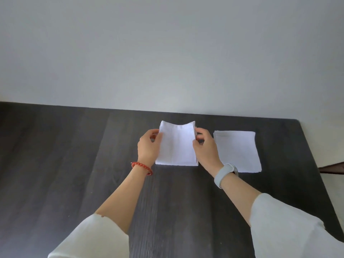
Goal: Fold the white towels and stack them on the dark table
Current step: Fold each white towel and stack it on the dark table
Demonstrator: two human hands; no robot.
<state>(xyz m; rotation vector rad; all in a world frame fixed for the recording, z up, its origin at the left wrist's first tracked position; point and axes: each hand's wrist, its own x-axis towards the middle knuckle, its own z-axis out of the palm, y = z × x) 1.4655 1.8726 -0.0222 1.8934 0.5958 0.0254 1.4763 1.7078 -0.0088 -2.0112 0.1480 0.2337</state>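
Note:
A folded white towel [176,144] is at the middle of the dark table [74,155], its far edge lifted and sagging in the centre. My left hand [149,146] pinches its left side, thumb on top. My right hand [205,148] pinches its right side the same way. The towel's near edge rests on the table. To the right lies a second white towel [238,151], folded flat and square, apart from both hands.
A pale wall [167,53] runs along the table's far edge. The table's right edge slants down past the flat towel, and a dark brown object [333,167] pokes in beyond it. I wear a red bead bracelet [142,167] and a grey wristband [226,175].

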